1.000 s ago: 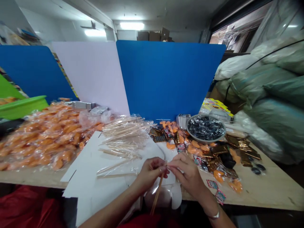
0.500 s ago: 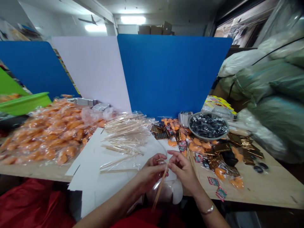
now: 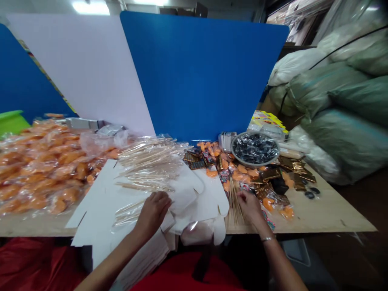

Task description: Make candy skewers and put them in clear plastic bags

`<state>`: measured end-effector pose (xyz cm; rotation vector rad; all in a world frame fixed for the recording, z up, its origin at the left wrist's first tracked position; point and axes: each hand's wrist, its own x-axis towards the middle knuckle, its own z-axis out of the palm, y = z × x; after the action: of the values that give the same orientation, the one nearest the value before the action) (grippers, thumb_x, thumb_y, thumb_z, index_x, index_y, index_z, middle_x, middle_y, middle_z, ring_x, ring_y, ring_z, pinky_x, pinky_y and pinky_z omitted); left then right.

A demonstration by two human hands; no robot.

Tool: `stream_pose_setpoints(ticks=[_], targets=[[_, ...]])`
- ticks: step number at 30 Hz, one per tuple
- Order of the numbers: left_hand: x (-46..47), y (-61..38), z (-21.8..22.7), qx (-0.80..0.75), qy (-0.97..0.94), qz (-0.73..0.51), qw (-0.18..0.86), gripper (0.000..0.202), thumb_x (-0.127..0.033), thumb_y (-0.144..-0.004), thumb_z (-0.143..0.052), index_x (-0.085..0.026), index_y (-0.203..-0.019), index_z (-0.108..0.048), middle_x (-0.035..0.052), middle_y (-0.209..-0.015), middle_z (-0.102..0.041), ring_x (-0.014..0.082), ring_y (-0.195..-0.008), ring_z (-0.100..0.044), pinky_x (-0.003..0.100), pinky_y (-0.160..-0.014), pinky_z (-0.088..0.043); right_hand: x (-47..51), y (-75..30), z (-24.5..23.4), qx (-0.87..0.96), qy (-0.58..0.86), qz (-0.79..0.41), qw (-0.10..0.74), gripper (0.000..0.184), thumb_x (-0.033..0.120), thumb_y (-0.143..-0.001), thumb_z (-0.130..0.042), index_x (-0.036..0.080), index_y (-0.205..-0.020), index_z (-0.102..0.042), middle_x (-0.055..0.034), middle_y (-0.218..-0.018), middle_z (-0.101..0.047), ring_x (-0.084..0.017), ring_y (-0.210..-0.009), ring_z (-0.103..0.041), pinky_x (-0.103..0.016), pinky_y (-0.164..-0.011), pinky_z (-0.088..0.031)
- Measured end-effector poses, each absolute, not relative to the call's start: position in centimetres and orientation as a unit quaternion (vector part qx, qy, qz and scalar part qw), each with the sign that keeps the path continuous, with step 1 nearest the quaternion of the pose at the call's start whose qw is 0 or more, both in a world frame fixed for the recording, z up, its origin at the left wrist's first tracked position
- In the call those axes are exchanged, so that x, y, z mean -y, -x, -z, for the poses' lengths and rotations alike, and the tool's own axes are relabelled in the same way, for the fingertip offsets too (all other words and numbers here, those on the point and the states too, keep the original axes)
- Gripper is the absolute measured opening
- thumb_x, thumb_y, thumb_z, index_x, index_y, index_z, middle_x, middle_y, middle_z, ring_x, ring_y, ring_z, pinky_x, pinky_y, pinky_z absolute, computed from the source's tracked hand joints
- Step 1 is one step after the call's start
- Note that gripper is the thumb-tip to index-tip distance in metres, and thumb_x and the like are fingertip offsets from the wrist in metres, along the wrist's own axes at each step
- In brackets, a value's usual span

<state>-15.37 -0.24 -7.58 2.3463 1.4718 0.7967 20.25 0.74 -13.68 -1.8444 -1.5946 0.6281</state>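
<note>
My left hand (image 3: 154,214) lies palm down on a clear bag of thin wooden sticks (image 3: 130,212), on top of a flat white die-cut card blank (image 3: 97,206). Further along the table, my right hand (image 3: 250,206) has its fingertips pinched at a loose fan of wooden sticks (image 3: 234,202). Behind the left hand, a heap of more bagged sticks (image 3: 148,161) covers the far part of the card. A clear plastic bag (image 3: 197,232) hangs over the table's near edge between my hands.
Bagged orange sweets (image 3: 45,169) fill the table's left side. Right of the sticks lie orange pieces and gold packets (image 3: 271,173), with a metal bowl of dark wrapped items (image 3: 254,148) behind them. Blue and white divider panels (image 3: 197,76) stand at the back; large stuffed sacks (image 3: 342,109) pile up at right.
My hands have come apart: the left has moved left and down onto the bagged sticks, and the right has moved right to the loose sticks. The whole view has tilted lower.
</note>
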Motion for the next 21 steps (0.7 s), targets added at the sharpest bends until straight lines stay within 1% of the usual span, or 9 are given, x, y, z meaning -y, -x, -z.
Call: stream_pose_setpoints(ticks=[1,4,6,8,11,14,18,19,21], targets=[[-0.2,16.5,9.0,-0.51,-0.813,-0.258,0.108,0.025,-0.029,-0.089,-0.046,-0.018,-0.076,-0.065,0.0085,-0.085,-0.061,0.022,-0.08,-0.053,0.034,-0.072,-0.042,-1.1,-21.2,14.7,0.592,0.724,-0.216,0.283,0.023,0.03,-0.083,-0.046,0.016,-0.078,-0.063,-0.0062,-0.074,-0.065,-0.02,-0.068,-0.058,-0.028,-0.062,-0.039],[-1.9,18.7,12.6,-0.512,-0.81,-0.263,0.115,0.027,-0.03,-0.09,-0.046,-0.017,-0.075,-0.064,0.0073,-0.078,-0.058,0.0199,-0.076,-0.054,0.031,-0.068,-0.044,-2.4,-21.9,16.6,0.574,0.754,-0.203,0.246,0.03,0.038,-0.084,-0.047,0.016,-0.073,-0.064,-0.0086,-0.069,-0.065,-0.021,-0.063,-0.057,-0.029,-0.058,-0.035],[-3.7,19.3,13.6,-0.51,-0.806,-0.274,0.127,0.025,-0.031,-0.089,-0.046,-0.017,-0.078,-0.063,0.0065,-0.078,-0.059,0.019,-0.077,-0.055,0.029,-0.069,-0.046,-3.5,-21.2,17.1,0.568,0.766,-0.198,0.228,0.036,0.045,-0.083,-0.048,0.016,-0.072,-0.066,-0.0098,-0.069,-0.066,-0.021,-0.065,-0.057,-0.028,-0.057,-0.033],[-5.9,19.6,13.6,-0.511,-0.806,-0.275,0.122,0.021,-0.031,-0.088,-0.047,-0.018,-0.082,-0.062,0.0051,-0.079,-0.06,0.018,-0.076,-0.055,0.028,-0.069,-0.046,-4.8,-20.4,17.4,0.559,0.777,-0.196,0.214,0.037,0.048,-0.081,-0.051,0.015,-0.069,-0.066,-0.0111,-0.069,-0.066,-0.022,-0.066,-0.058,-0.028,-0.056,-0.031],[-8.7,20.1,12.8,-0.513,-0.809,-0.271,0.094,0.02,-0.029,-0.087,-0.046,-0.017,-0.081,-0.06,0.004,-0.076,-0.059,0.0173,-0.073,-0.053,0.029,-0.068,-0.045,-6.5,-20.2,17.7,0.547,0.785,-0.209,0.204,0.029,0.039,-0.076,-0.057,0.016,-0.059,-0.064,-0.0089,-0.061,-0.063,-0.02,-0.061,-0.056,-0.027,-0.054,-0.029],[-9.6,20.4,12.4,-0.499,-0.82,-0.272,0.066,0.022,-0.029,-0.088,-0.044,-0.016,-0.082,-0.061,0.0068,-0.082,-0.06,0.0196,-0.081,-0.055,0.032,-0.074,-0.046,-7.5,-21.1,18.0,0.542,0.774,-0.243,0.218,0.023,0.029,-0.071,-0.058,0.017,-0.052,-0.06,-0.0033,-0.052,-0.057,-0.016,-0.055,-0.053,-0.025,-0.051,-0.027],[-8.7,20.5,12.5,-0.477,-0.837,-0.267,0.01,0.024,-0.033,-0.087,-0.049,-0.018,-0.099,-0.063,0.0104,-0.096,-0.062,0.0242,-0.09,-0.055,0.038,-0.081,-0.045,-7.6,-22.2,18.5,0.537,0.743,-0.299,0.264,0.021,0.027,-0.07,-0.054,0.017,-0.052,-0.057,0.0011,-0.048,-0.052,-0.014,-0.049,-0.048,-0.023,-0.047,-0.028],[-8.4,20.5,12.6,-0.478,-0.836,-0.268,-0.002,0.025,-0.033,-0.087,-0.05,-0.018,-0.1,-0.064,0.0107,-0.096,-0.062,0.0249,-0.091,-0.055,0.039,-0.081,-0.044,-7.5,-22.3,18.6,0.537,0.733,-0.313,0.276,0.02,0.027,-0.07,-0.053,0.016,-0.053,-0.057,0.0017,-0.048,-0.051,-0.013,-0.048,-0.046,-0.023,-0.047,-0.028],[-8.0,20.7,12.8,-0.487,-0.832,-0.265,-0.026,0.023,-0.033,-0.087,-0.049,-0.018,-0.094,-0.066,0.0105,-0.095,-0.063,0.0252,-0.089,-0.055,0.039,-0.079,-0.044,-7.2,-22.5,18.5,0.54,0.711,-0.338,0.296,0.021,0.028,-0.071,-0.05,0.016,-0.056,-0.058,0.0021,-0.049,-0.051,-0.012,-0.047,-0.045,-0.022,-0.046,-0.031]])
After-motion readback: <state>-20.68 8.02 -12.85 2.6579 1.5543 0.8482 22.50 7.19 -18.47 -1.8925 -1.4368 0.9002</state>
